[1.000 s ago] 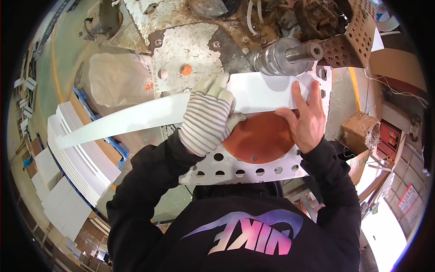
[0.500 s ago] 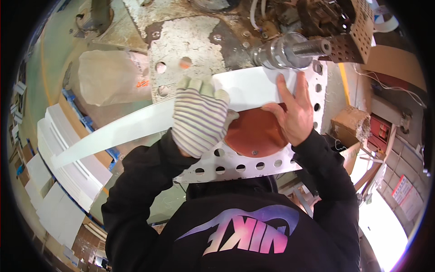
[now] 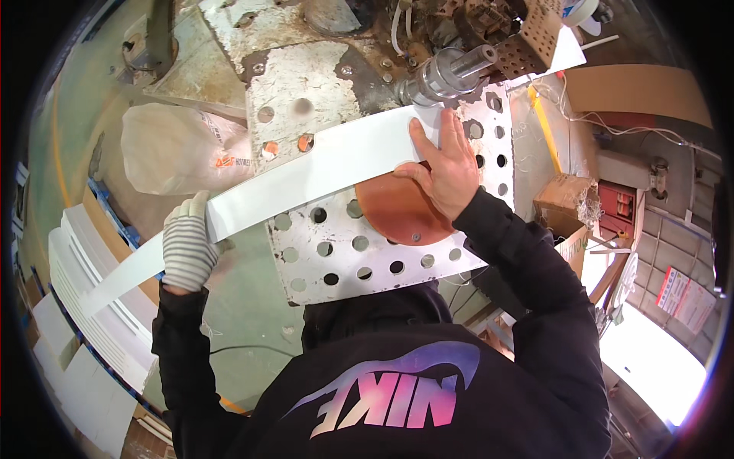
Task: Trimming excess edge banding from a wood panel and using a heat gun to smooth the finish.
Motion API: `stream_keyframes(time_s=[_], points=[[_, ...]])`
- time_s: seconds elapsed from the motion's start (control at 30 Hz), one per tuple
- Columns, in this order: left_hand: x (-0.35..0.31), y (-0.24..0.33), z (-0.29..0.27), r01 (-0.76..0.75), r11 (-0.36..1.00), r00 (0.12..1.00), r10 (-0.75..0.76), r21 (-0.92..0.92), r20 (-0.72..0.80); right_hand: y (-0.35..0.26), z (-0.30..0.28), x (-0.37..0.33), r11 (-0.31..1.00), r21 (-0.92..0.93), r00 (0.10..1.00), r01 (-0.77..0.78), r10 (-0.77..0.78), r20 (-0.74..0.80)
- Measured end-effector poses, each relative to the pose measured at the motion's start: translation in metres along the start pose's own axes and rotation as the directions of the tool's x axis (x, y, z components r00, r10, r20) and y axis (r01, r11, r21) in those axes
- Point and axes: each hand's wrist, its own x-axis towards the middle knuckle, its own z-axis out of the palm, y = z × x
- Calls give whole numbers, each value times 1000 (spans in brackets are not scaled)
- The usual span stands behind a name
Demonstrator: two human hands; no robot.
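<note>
A long white board lies slantwise across the perforated white metal table, its left part reaching past the table's edge. My left hand, in a striped knit glove, is wrapped around the board's near edge, off the table's left side. My bare right hand rests flat on the board's right end with fingers stretched and thumb apart. Close beyond that hand is a shiny metal roller with a shaft. A reddish-brown rounded pad is fixed to the table, partly covered by the board and my right hand.
Stacked white boards stand at the left, under the board's far left end. A translucent plastic bag lies beyond the table's left side. Dirty machinery and a perforated guard rise at the back right. Cardboard boxes stand at the right.
My left hand has slid left along the board, from over the table to beyond its edge. The right hand stays spread on the board's right end. The whole view has shifted slightly.
</note>
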Motion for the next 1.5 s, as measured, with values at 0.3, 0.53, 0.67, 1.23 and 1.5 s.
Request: stream_keyframes(time_s=[0.3, 0.53, 0.67, 1.23, 1.5], points=[[-162, 12, 21, 212, 977, 972, -210, 6, -105, -53, -13, -24, 880, 433, 973, 196, -230, 28], [-312, 82, 102, 363, 779, 900, -436, -511, -26, -85, -61, -64, -392, 904, 985, -170, -90, 147], [-319, 196, 69, 421, 742, 894, -435, -521, 103, -132, -103, -74, -614, 785, 982, -76, -181, -47], [-479, 235, 143, 377, 573, 121, -809, -727, -575, -424, -99, -140, -299, 849, 533, -437, -846, -24], [-558, 190, 179, 536, 463, -177, -756, -706, -630, -576, -55, -243, -206, 793, 313, -573, -949, -20]])
